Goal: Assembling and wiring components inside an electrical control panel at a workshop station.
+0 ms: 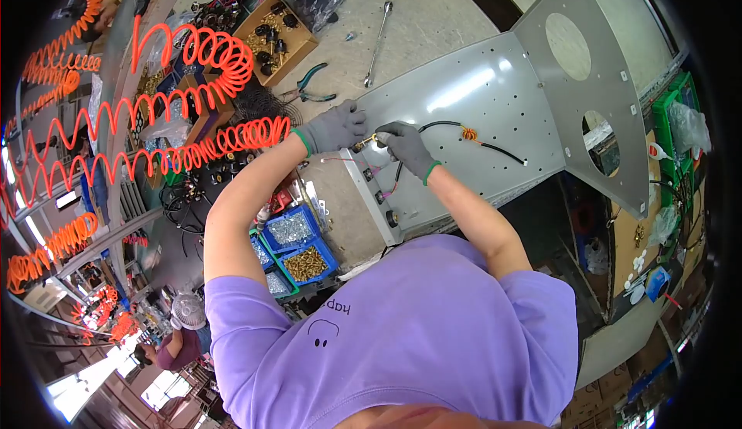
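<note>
At the near edge of a bent grey sheet-metal panel (479, 97) lying on the worktop (421, 23), a person in a purple shirt works with both hands in grey gloves. Left hand (334, 127) rests closed at the panel's edge, fingers curled on a small brass-coloured fitting (364, 143); right hand (406, 144) meets it from the other side, pinching the same fitting. From the right hand a black cable (495, 149) runs across the panel, carrying a small orange coil (468, 133). Beyond the panel's edge lie green-handled pliers (311, 83) and a long wrench (378, 42). Left of the panel, orange coiled air hose (193, 66) loops over cardboard boxes of parts (276, 39); blue bins of screws (297, 243) sit below the panel's near corner
</note>
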